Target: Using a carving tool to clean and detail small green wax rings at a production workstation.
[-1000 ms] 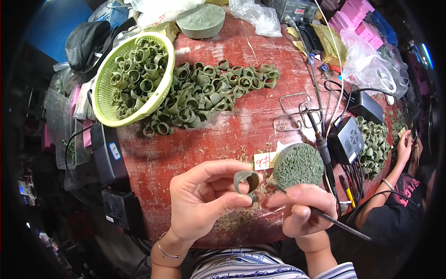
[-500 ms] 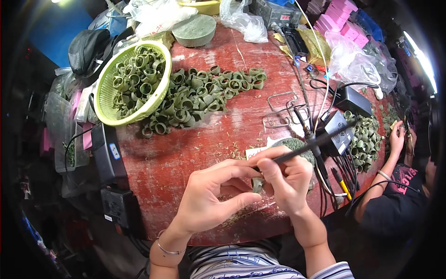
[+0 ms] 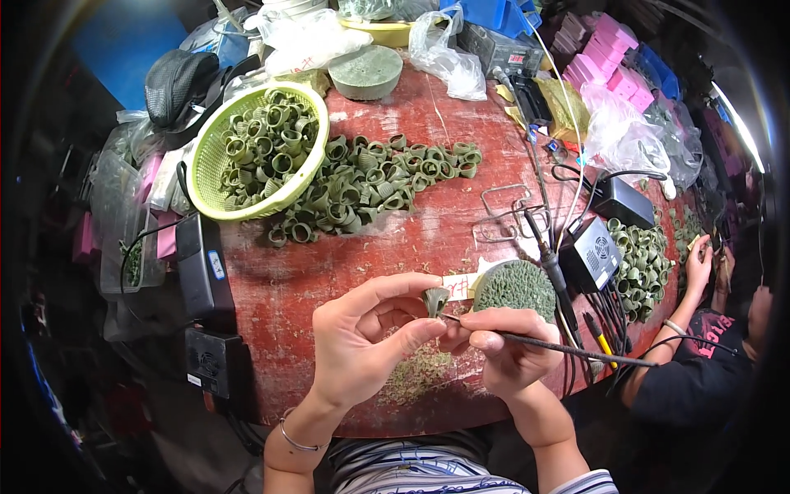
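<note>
Between the thumb and index finger of my left hand (image 3: 358, 337) sits a small green ribbed ring piece (image 3: 435, 301), wide at the top and narrower below. My right hand (image 3: 514, 350) pinches a thin dark rod-shaped tool (image 3: 576, 349), whose fine tip points at the ring's lower right side; I cannot tell if they touch. The tool's long back end sticks out to the right. Both hands are above the near part of the red table (image 3: 296, 280). Just beyond them lies a round green textured pad (image 3: 517, 290) beside a paper tag (image 3: 455, 287).
A yellow-green basket (image 3: 206, 177) of similar rings stands at far left, with a heap of rings (image 3: 370, 177) spilling right. A wire stand (image 3: 506, 214), corded pen tool (image 3: 547, 255) and black power box (image 3: 591, 251) lie right. Another person's hand (image 3: 699, 257) works at far right.
The rod tool has swung from pointing up and right to pointing slightly down and right, its tip now at the ring. My right hand has lowered; the ring has risen and is more visible.
</note>
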Motion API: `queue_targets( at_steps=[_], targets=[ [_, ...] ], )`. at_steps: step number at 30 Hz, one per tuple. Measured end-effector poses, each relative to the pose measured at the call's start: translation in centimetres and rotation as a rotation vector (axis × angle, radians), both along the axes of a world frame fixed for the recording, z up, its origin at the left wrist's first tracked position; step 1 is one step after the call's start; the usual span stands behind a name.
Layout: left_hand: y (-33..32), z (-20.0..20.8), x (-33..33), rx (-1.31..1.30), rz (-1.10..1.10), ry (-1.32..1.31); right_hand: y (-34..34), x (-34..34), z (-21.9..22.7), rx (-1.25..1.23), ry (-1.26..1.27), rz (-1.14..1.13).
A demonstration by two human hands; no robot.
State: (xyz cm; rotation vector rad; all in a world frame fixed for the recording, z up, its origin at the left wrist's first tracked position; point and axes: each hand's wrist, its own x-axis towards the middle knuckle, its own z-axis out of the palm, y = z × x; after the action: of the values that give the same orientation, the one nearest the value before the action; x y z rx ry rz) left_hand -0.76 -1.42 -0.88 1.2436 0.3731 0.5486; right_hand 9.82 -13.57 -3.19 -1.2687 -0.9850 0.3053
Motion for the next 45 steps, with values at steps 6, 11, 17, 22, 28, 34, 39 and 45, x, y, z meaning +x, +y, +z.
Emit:
queue_targets(
  at_steps=[6, 11, 17, 22, 28, 34, 39, 45],
  targets=[
    [0.1, 0.0, -0.3, -0.038, -0.024, 0.006, 0.1, 0.5, -0.3, 0.06, -0.082, -0.021],
    [0.0, 0.3, -0.3, -0.05, 0.011, 0.033, 0.1, 0.1, 0.6, 0.058, -0.118, -0.057],
    [0.1, 0.1, -0.3, -0.029, 0.004, 0.063, -0.4, 0.4, 1.0, -0.016, -0.079, 0.048],
    [0.3, -0.2, -0.4, 0.046, -0.066, 0.065, 0.0, -0.1, 0.8, -0.003, -0.04, -0.079],
    [0.4, 0.3, -0.2, 0.031, -0.058, 0.134, 0.0, 0.6, 0.8, 0.014, -0.173, -0.016],
    [0.1, 0.2, 0.1, 0.065, -0.038, 0.137, -0.4, 1.5, 1.4, -0.025, -0.444, 0.13],
    [0.2, 0.3, -0.1, 0.12, -0.042, 0.184, -0.2, 1.4, 1.9, -0.007, -0.581, 0.09],
    [-0.1, -0.5, 0.1, 0.113, 0.012, 0.156, -0.7, 0.9, 1.8, -0.066, -0.345, -0.01]
  ],
)
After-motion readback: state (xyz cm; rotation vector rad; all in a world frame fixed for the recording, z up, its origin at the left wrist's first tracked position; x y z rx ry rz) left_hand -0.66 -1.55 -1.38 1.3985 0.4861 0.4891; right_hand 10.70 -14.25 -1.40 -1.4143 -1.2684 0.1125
